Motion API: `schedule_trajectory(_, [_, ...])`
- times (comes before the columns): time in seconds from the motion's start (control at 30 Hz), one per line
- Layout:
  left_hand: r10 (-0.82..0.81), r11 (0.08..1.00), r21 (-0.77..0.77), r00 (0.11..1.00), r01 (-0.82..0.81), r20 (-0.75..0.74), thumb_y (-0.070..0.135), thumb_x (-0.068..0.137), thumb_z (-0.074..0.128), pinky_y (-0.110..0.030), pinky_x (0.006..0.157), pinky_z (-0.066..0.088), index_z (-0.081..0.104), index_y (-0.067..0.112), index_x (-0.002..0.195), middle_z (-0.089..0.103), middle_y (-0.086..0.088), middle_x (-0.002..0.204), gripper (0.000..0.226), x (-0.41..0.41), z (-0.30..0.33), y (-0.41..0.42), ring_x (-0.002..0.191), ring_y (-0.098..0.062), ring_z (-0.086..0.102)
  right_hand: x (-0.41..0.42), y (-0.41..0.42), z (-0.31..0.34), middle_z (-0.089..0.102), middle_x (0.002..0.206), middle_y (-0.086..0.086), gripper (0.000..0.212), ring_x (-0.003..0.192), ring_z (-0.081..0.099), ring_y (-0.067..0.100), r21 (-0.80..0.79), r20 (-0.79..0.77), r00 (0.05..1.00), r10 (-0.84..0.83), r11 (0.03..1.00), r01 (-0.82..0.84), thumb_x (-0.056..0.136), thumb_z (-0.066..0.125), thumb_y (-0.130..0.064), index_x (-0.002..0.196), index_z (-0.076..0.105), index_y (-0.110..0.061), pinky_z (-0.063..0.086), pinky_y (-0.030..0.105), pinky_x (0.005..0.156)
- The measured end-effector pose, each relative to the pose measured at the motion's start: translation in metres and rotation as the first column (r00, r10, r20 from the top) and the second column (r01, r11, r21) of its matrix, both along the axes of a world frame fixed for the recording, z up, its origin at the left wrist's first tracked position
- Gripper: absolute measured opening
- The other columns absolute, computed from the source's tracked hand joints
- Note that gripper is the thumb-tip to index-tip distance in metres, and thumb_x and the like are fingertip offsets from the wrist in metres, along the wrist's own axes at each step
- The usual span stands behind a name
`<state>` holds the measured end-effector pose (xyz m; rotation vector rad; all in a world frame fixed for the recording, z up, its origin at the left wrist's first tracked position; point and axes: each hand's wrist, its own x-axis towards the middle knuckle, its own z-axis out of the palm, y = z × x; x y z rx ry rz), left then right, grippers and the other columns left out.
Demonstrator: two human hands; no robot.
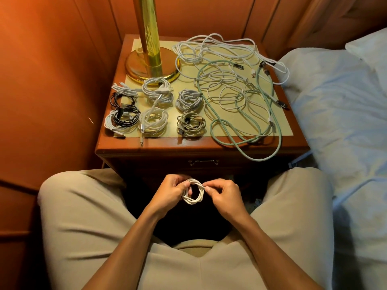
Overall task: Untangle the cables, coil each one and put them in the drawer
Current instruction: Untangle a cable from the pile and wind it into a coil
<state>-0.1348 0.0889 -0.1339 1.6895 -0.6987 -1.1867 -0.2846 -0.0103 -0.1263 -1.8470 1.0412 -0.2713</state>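
Observation:
A small white cable coil (195, 199) hangs between my knees, below the nightstand. My left hand (170, 192) grips the coil's left side with fingers through the loop. My right hand (224, 192) pinches the cable's end at the coil's upper right. On the nightstand top (173, 141) a tangle of white cables (226, 65) and a long mint-green cable (240, 141) spreads over the right half. Several finished coils lie on the left half, white ones (156, 122) and black ones (125, 114). The drawer (204, 162) in the nightstand front is shut, its brass handle showing.
A brass lamp base (152, 65) stands at the back left of the nightstand. Orange padded wall panels (52, 91) close the left side. A bed with pale blue sheets (345, 122) lies to the right. My legs in beige trousers (83, 227) flank the hands.

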Motion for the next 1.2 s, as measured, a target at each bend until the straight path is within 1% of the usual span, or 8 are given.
schedule_trajectory(0.07, [0.02,1.0,0.011,1.0,-0.02,0.015,0.009,0.102,0.047,-0.016,0.056,0.041,0.071,0.014,0.092,0.061,-0.001,0.068,0.027,-0.001,0.003,-0.001,0.059,-0.005,0.055,-0.001,-0.001,0.008,0.073,0.082,-0.01,0.025,0.075,0.067,0.0,0.241,0.049,0.995,0.081,0.966,-0.091,0.097,0.058,-0.007,0.099,0.075,-0.026,0.051,0.017,0.066])
schedule_trajectory(0.13, [0.056,0.998,0.02,0.998,-0.056,0.027,0.008,0.102,0.048,-0.013,0.054,0.041,0.071,0.013,0.095,0.063,-0.002,0.07,0.024,-0.002,0.007,-0.001,0.058,-0.001,0.057,-0.001,-0.002,0.013,0.074,0.08,-0.005,0.026,0.07,0.065,0.005,0.33,0.08,0.99,0.119,0.934,-0.139,0.1,0.056,-0.012,0.097,0.074,-0.03,0.047,0.018,0.059])
schedule_trajectory(0.3, [0.053,0.998,0.027,0.997,-0.055,0.053,0.014,0.1,0.054,-0.013,0.058,0.045,0.071,0.016,0.105,0.073,-0.001,0.078,0.018,-0.003,0.009,0.001,0.068,-0.002,0.066,0.004,-0.001,0.014,0.073,0.076,-0.004,0.015,0.067,0.066,0.005,0.201,0.035,0.997,0.074,0.976,-0.079,0.097,0.062,-0.02,0.098,0.077,-0.015,0.047,0.016,0.059])
schedule_trajectory(0.5, [0.117,0.993,-0.022,0.992,-0.116,0.044,0.02,0.099,0.058,-0.031,0.073,0.055,0.071,0.017,0.103,0.076,0.0,0.089,0.014,0.01,0.024,0.008,0.084,-0.014,0.073,0.002,-0.013,0.029,0.073,0.071,0.002,0.014,0.064,0.067,0.013,0.084,0.066,0.998,0.013,0.996,-0.019,0.093,0.066,-0.018,0.084,0.076,-0.022,0.054,0.031,0.061])
schedule_trajectory(0.77, [0.157,0.985,-0.09,0.983,-0.148,0.1,0.017,0.099,0.057,-0.029,0.071,0.052,0.072,0.018,0.094,0.076,-0.002,0.084,0.016,0.021,0.051,0.008,0.08,-0.019,0.072,-0.012,-0.046,0.076,0.076,0.088,-0.001,0.016,0.085,0.072,0.011,0.108,0.274,0.954,-0.122,0.99,0.096,0.096,0.062,-0.012,0.095,0.074,-0.023,0.054,0.022,0.064])
schedule_trajectory(0.93, [0.083,0.972,-0.232,0.982,-0.043,0.168,0.012,0.097,0.059,-0.024,0.066,0.054,0.071,0.014,0.095,0.074,-0.008,0.083,0.013,0.024,0.093,-0.02,0.078,-0.023,0.072,-0.001,-0.062,0.083,0.074,0.084,-0.005,0.014,0.084,0.07,0.012,-0.1,0.177,0.984,-0.029,0.994,0.047,0.096,0.063,-0.019,0.091,0.074,-0.026,0.058,0.032,0.072])
schedule_trajectory(1.1, [0.019,0.945,-0.306,0.921,0.11,0.389,0.006,0.092,0.065,-0.027,0.067,0.058,0.071,0.016,0.094,0.074,-0.004,0.083,0.011,0.041,0.129,-0.057,0.077,-0.016,0.071,0.013,-0.069,0.086,0.071,0.088,-0.005,0.014,0.085,0.066,0.012,-0.298,0.056,0.998,-0.014,0.954,0.03,0.097,0.061,-0.023,0.098,0.074,-0.018,0.053,0.029,0.074])
schedule_trajectory(1.2, [0.039,0.938,-0.307,0.835,0.158,0.548,0.001,0.088,0.069,-0.018,0.066,0.055,0.073,0.017,0.093,0.071,0.004,0.083,0.017,0.052,0.141,-0.083,0.075,-0.003,0.067,0.019,-0.083,0.087,0.07,0.092,-0.003,0.016,0.09,0.063,0.015,-0.319,0.028,0.999,-0.032,0.947,0.039,0.097,0.059,-0.023,0.099,0.073,-0.017,0.051,0.032,0.079])
